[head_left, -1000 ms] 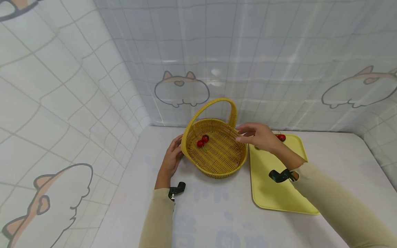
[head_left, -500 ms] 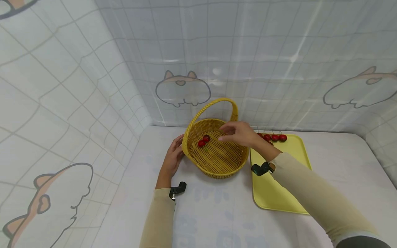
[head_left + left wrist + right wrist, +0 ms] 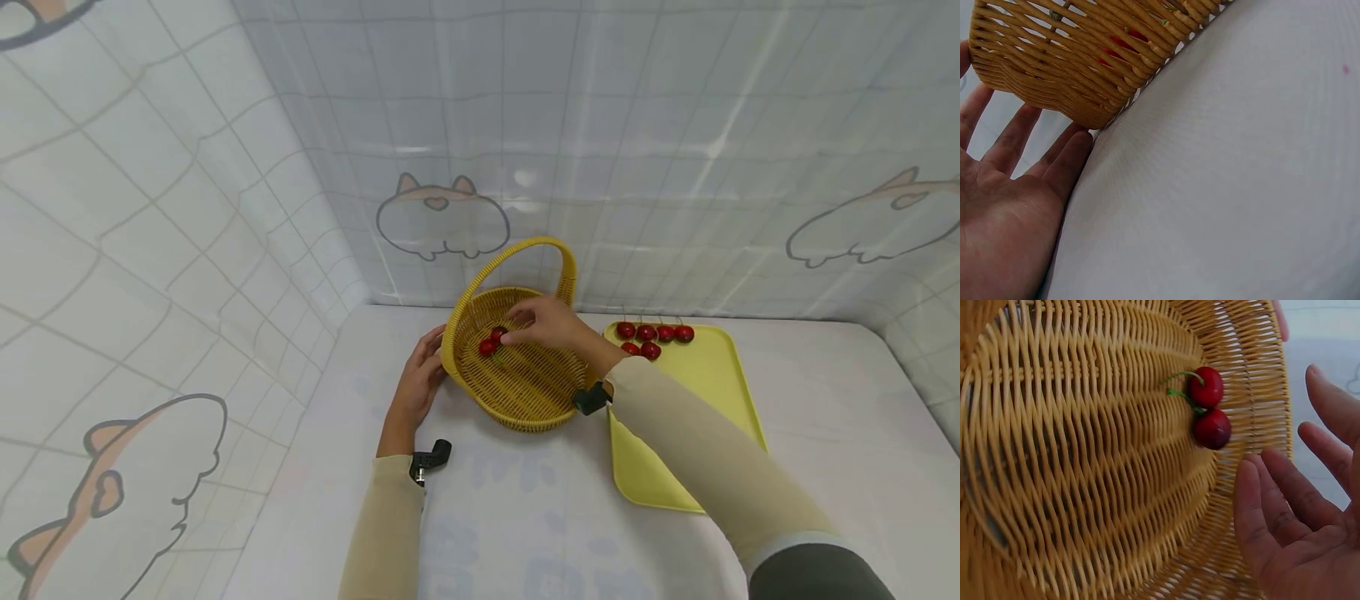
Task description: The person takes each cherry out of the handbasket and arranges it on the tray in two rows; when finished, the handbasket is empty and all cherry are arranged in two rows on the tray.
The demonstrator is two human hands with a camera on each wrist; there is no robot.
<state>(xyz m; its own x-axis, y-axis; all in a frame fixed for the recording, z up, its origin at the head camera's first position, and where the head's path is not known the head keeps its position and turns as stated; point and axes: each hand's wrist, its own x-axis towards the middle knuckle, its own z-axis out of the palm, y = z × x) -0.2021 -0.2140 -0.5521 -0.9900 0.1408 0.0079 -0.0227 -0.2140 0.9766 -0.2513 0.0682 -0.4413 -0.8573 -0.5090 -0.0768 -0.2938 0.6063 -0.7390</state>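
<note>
A yellow woven basket (image 3: 525, 400) with an arched handle stands on the table. Two dark red cherries with green stems lie together inside it, the upper cherry (image 3: 1207, 388) and the lower cherry (image 3: 1212, 429) touching in the right wrist view. My left hand (image 3: 417, 385) rests against the basket's left outer side; in the left wrist view its extended fingers (image 3: 1015, 140) touch the woven wall. Over the basket's inside, my right hand (image 3: 551, 323) hovers close to the cherries. Its fingers (image 3: 1297, 494) are loosely bent with nothing between them, apart from the fruit.
Right of the basket lies a yellow tray (image 3: 652, 475), with several cherries (image 3: 647, 333) grouped at its far left corner. My right forearm crosses over the tray. A white curtain (image 3: 645, 167) printed with cartoon animals rises behind the table.
My right hand has moved left, from the basket's right rim to over the cherries inside, uncovering more of the tray's cherries. My left hand and the basket have stayed almost still.
</note>
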